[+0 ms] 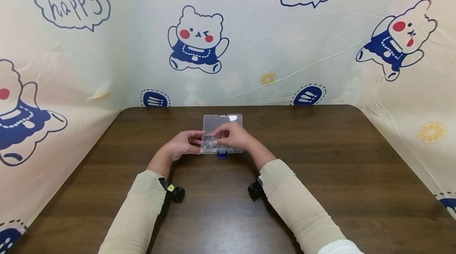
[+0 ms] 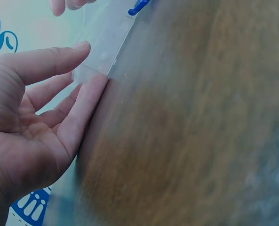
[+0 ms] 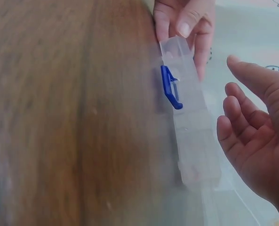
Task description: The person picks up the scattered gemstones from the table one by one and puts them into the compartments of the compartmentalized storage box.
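A clear plastic compartment box [image 1: 207,149] with a blue latch [image 1: 222,154] lies on the table, its see-through lid [image 1: 213,121] raised at the back. My left hand [image 1: 183,144] holds the box's left end, fingertips along the side and front corner. In the left wrist view, that hand [image 2: 40,108] has its fingertips right at the end of the box [image 2: 106,42]. Over the compartments is my right hand [image 1: 233,135], thumb and fingers bent and apart. The right wrist view shows this hand [image 3: 259,113] beside the box [image 3: 195,141], with nothing visible between its fingers.
The brown wooden table [image 1: 221,214] spreads around the box. Behind and at both sides hangs a pale cloth [image 1: 249,48] printed with bears and lettering. A small black camera [image 1: 176,194] sits at the left wrist, and another black camera [image 1: 255,190] at the right.
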A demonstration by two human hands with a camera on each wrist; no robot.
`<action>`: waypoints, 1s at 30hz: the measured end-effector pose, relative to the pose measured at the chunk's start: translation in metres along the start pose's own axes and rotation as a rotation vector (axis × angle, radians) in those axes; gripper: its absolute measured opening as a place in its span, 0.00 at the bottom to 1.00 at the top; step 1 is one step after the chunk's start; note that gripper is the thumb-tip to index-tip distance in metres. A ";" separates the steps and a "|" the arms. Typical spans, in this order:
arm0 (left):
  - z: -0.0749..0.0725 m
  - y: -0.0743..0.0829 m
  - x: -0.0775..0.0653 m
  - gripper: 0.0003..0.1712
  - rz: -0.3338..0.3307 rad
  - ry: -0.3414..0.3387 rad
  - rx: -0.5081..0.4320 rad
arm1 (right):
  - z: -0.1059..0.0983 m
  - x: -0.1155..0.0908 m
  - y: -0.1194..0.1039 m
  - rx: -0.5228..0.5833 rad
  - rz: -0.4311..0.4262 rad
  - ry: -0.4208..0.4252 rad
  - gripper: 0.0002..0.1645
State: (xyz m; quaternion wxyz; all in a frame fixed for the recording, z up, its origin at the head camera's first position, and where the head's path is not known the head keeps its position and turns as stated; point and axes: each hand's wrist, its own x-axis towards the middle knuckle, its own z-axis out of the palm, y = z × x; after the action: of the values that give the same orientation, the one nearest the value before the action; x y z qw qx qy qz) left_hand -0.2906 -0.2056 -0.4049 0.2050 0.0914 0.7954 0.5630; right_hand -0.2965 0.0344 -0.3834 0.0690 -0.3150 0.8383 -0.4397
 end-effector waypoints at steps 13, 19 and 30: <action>0.003 -0.001 -0.001 0.42 0.018 0.007 0.011 | -0.014 -0.020 -0.001 0.007 0.040 0.059 0.15; 0.003 0.000 -0.002 0.42 0.027 0.015 0.030 | -0.019 -0.026 0.002 0.011 0.040 0.098 0.16; 0.004 -0.001 -0.005 0.44 0.073 0.028 0.037 | -0.031 -0.040 0.006 0.044 -0.009 0.124 0.17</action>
State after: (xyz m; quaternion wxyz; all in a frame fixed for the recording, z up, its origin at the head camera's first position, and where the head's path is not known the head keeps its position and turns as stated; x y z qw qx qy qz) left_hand -0.2848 -0.2046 -0.4059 0.1715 0.1164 0.8046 0.5564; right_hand -0.2798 0.0813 -0.3758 0.0218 -0.2894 0.8295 -0.4771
